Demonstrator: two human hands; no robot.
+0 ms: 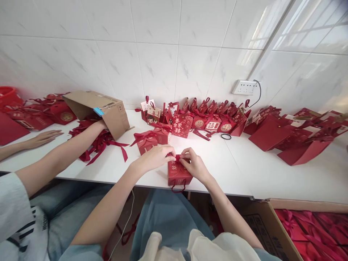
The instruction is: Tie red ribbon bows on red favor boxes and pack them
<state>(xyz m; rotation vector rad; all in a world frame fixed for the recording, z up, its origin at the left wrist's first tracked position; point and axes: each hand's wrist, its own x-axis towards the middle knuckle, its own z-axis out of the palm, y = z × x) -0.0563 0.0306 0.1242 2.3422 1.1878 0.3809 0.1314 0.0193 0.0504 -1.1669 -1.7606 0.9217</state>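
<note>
A person's left hand (164, 155) and right hand (189, 161) are pinching what appears to be ribbon (177, 157) atop a red gift box (176, 180), which is resting near the front edge of the white worktop (217, 177). The step in hand seems to be working the top fastening; the next move is probably calling for an even pull from both sides. Bow-topped boxes (146, 145) are standing just beyond the left hand.

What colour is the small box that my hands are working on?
The box is red with paler lettering, showing best in the head view.
</note>
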